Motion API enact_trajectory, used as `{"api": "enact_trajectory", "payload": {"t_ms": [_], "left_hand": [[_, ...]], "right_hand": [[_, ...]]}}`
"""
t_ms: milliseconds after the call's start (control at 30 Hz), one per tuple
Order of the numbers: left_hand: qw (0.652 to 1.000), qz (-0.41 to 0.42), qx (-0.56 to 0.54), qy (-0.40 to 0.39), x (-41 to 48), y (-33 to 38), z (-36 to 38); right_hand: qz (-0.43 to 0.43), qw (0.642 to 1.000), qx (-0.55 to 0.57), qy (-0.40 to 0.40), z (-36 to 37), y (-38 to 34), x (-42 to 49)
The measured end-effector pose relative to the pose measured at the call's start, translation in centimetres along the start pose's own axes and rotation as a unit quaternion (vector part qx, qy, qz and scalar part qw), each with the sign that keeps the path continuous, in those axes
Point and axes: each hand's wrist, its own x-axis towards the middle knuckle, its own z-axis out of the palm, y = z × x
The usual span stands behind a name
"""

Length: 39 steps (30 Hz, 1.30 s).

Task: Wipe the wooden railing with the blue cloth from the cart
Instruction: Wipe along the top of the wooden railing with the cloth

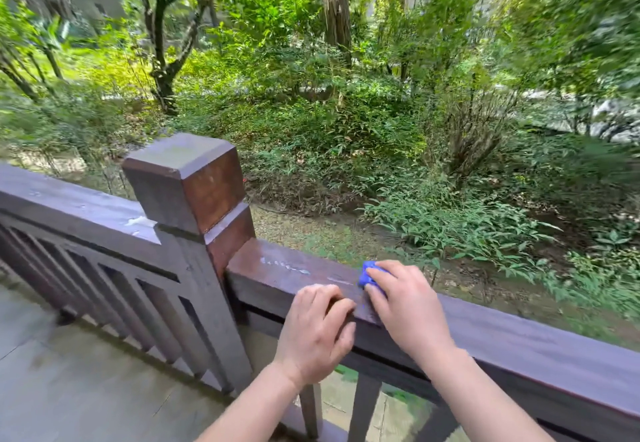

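The dark wooden railing (519, 341) runs from a square post (194, 192) down to the right. My right hand (405, 306) lies on the top of the rail and presses a bunched blue cloth (367, 273) onto the wood; only a small part of the cloth shows past my fingers. White streaks (287, 266) mark the rail just left of the cloth. My left hand (318, 330) rests on the rail's near edge beside the right hand, fingers curled over the edge. The cart is out of view.
A second stretch of railing (69, 209) with vertical slats runs left from the post and carries a white smear near the post. Grey paving (69, 372) lies on my side. Beyond the rail are shrubs, trees and bare ground.
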Motion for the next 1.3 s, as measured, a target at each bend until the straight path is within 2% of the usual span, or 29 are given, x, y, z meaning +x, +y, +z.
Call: {"api": "enact_trajectory", "payload": {"t_ms": [67,200,300,367,433,500,600,700,767,900,1100,1233,1300], "left_hand": [[0.999,0.013,0.030,0.027,0.9,-1.3,-2.0],[0.975,0.011,0.188,0.121,4.7,-6.5,-9.1],[0.932,-0.023,0.338,0.128,8.3,-10.9,-14.1],[0.914,-0.069,0.385,0.104,10.3,-13.6,-16.4],[0.907,-0.109,0.397,0.089,11.2,-15.4,-17.2],[0.906,-0.106,0.398,0.099,11.1,-16.4,-16.7],[0.906,-0.085,0.376,0.173,10.8,-17.1,-15.5],[0.905,-0.074,0.348,0.232,11.0,-17.5,-15.2],[0.906,-0.060,0.347,0.235,11.0,-17.6,-15.0],[0.909,-0.053,0.339,0.238,10.9,-17.6,-15.2],[0.908,-0.063,0.326,0.254,10.9,-17.8,-14.8],[0.910,-0.065,0.318,0.257,10.9,-17.6,-14.8],[0.910,-0.066,0.319,0.256,10.9,-17.6,-14.8]], "right_hand": [[0.041,0.999,-0.019,0.007,0.3,-0.6,0.7],[-0.006,0.999,-0.049,-0.001,1.2,-1.1,-0.2],[0.004,0.999,-0.038,-0.004,0.6,-0.5,0.5],[0.029,0.999,-0.032,-0.001,0.7,-1.3,1.0],[0.032,0.999,-0.035,0.015,1.0,-2.4,0.8],[0.001,0.999,-0.028,0.023,1.4,-2.8,0.0],[-0.033,0.999,-0.023,0.021,1.1,-2.2,-0.1],[0.013,0.999,-0.017,0.031,1.1,-2.1,1.2],[0.017,0.999,-0.028,0.036,1.6,-3.3,1.7],[-0.062,0.998,-0.023,0.001,1.7,-3.5,1.2],[0.017,1.000,-0.019,0.014,1.4,-3.0,2.1],[-0.075,0.997,-0.009,-0.009,2.0,-3.8,1.1],[-0.080,0.997,-0.009,-0.016,1.6,-2.7,1.1]]}}
